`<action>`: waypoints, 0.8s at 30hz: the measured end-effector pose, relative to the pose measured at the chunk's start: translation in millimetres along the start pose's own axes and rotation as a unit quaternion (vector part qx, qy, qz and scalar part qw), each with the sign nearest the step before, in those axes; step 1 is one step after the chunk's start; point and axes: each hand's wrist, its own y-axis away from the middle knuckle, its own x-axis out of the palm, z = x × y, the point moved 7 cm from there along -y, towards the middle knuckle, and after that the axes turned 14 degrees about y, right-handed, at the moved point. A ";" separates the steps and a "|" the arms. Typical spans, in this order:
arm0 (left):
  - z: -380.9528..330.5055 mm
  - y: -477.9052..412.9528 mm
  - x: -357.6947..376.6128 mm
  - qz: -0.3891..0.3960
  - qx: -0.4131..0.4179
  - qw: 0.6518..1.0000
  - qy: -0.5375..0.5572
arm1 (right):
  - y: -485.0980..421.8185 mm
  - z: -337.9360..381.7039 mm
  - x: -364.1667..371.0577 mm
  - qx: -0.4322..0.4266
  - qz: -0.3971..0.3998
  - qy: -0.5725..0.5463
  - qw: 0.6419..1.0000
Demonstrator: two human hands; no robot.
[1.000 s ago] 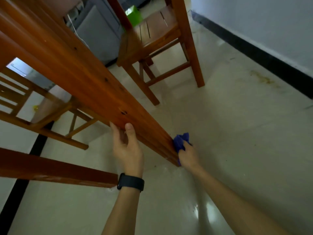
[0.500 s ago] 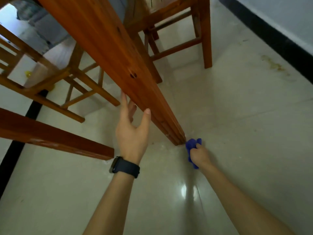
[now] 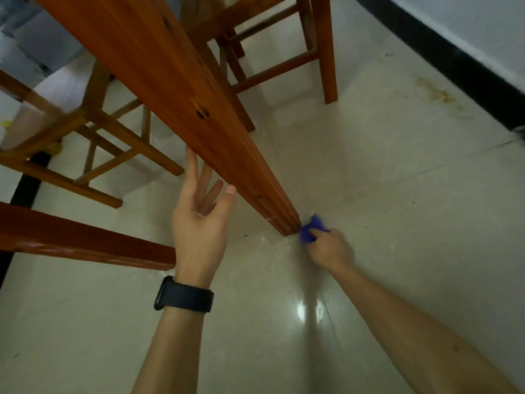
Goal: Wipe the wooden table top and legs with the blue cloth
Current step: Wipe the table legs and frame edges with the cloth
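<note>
Reddish-brown wood fills the left part of the view: another table leg (image 3: 85,240) lies low at the left edge, with chairs (image 3: 108,143) behind it. The left hand (image 3: 200,220), with a black watch (image 3: 183,294) on the wrist, is spread with straight fingers, and the thumb tip seems to touch the table leg (image 3: 181,89) being cleaned. This leg looks stiff and heavy; its long axis runs from the top left of the view down to its foot on the pale tiled floor (image 3: 397,194). At that foot, on the right face, the right hand (image 3: 329,248) pinches the blue cloth (image 3: 311,228) with curled fingers. The cloth is bunched, soft and light, so it is probably best gripped as a wad in the palm. A chair (image 3: 321,49) stands further right.
</note>
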 end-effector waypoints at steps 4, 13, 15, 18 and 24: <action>7.6 5.1 9.4 -0.021 0.014 0.999 -0.030 | 8.4 12.4 -17.1 0.036 -0.076 -0.197 0.977; 14.2 1.1 0.9 -0.071 0.026 0.996 -0.039 | -42.3 30.5 -6.1 -0.033 -0.014 -0.105 0.994; 14.5 0.7 0.4 -0.098 0.040 0.993 -0.041 | -50.7 10.4 -9.7 0.007 0.031 0.002 0.999; 15.6 1.5 0.5 -0.124 0.065 0.990 -0.026 | -42.2 17.1 -34.5 0.025 -0.046 -0.097 0.994; 13.7 0.3 0.7 -0.121 0.092 0.988 -0.032 | 8.2 66.6 -9.2 -0.052 -0.194 -0.241 0.950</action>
